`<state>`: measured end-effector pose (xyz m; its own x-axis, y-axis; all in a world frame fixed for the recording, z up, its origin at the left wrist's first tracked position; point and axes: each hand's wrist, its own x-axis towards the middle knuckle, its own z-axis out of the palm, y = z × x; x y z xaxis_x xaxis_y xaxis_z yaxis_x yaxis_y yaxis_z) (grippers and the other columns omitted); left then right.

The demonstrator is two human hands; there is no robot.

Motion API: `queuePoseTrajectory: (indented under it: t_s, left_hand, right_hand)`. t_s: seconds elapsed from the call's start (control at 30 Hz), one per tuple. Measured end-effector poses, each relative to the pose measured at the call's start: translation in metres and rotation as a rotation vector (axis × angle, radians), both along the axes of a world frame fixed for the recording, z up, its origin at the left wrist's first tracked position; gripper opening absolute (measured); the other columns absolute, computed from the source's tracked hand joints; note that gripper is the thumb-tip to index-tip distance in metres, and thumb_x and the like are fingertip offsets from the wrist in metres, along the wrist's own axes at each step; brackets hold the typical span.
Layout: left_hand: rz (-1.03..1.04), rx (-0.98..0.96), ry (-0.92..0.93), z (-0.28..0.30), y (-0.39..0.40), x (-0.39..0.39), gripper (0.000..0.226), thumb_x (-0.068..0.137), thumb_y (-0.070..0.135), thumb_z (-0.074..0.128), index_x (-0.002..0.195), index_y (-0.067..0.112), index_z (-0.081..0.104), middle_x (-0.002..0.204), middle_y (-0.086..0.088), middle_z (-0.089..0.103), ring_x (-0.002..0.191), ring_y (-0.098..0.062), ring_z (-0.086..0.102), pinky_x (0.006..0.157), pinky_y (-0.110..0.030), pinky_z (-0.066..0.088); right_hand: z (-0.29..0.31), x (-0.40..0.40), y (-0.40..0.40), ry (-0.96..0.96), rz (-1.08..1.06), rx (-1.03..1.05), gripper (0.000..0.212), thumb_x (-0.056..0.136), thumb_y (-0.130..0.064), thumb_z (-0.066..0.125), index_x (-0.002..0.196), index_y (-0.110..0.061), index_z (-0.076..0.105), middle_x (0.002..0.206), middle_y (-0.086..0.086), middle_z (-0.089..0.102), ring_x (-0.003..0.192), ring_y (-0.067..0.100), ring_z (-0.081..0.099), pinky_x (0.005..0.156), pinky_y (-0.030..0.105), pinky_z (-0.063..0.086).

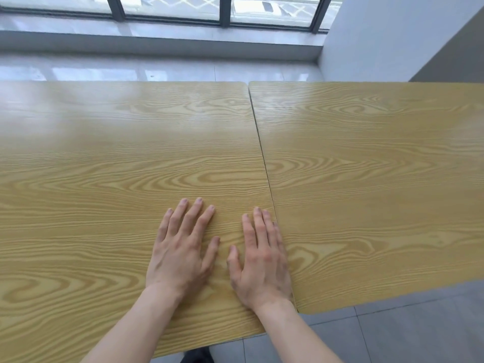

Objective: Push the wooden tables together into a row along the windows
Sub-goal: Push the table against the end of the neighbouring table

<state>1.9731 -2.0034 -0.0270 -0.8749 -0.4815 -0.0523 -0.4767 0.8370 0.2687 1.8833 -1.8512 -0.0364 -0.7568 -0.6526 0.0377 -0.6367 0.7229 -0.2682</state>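
Two wooden tables with light grain tops stand side by side below the windows. The left table [104,166] fills the left and centre of the view; the right table [379,179] meets it along a thin dark seam with almost no gap. The left table's near edge sits closer to me than the right table's near edge. My left hand [180,250] lies flat on the left table, fingers spread. My right hand [262,260] lies flat beside it, its outer fingers at the seam. Neither hand holds anything.
A grey window sill [157,45] and dark-framed windows [225,11] run along the far side, with a strip of glossy floor [157,72] between them and the tables. A white wall [392,35] rises at the right. Grey floor tiles [392,334] lie at the near right.
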Motion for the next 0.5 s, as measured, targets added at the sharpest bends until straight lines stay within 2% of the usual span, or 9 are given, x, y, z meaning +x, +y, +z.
queuePoseTrajectory:
  t_s: [0.33, 0.5]
  left_hand:
    - [0.037, -0.006, 0.027, -0.002, -0.032, -0.026, 0.064, 0.097, 0.057, 0.033, 0.156, 0.032, 0.033, 0.166, 0.005, 0.027, 0.157, -0.020, 0.010, 0.127, -0.044, 0.006]
    - [0.041, 0.017, 0.005, 0.004, -0.033, -0.028, 0.064, 0.098, 0.056, 0.033, 0.156, 0.030, 0.034, 0.166, 0.004, 0.028, 0.157, -0.021, 0.012, 0.127, -0.046, 0.011]
  right_hand:
    - [0.000, -0.031, -0.036, 0.015, 0.023, -0.012, 0.068, 0.098, -0.050, 0.039, 0.157, -0.016, 0.033, 0.168, 0.008, 0.022, 0.158, 0.022, 0.008, 0.127, 0.044, 0.014]
    - [0.007, -0.033, -0.037, -0.008, 0.032, 0.005, 0.067, 0.099, -0.049, 0.039, 0.157, -0.017, 0.034, 0.168, 0.006, 0.023, 0.157, 0.020, 0.009, 0.126, 0.044, 0.017]
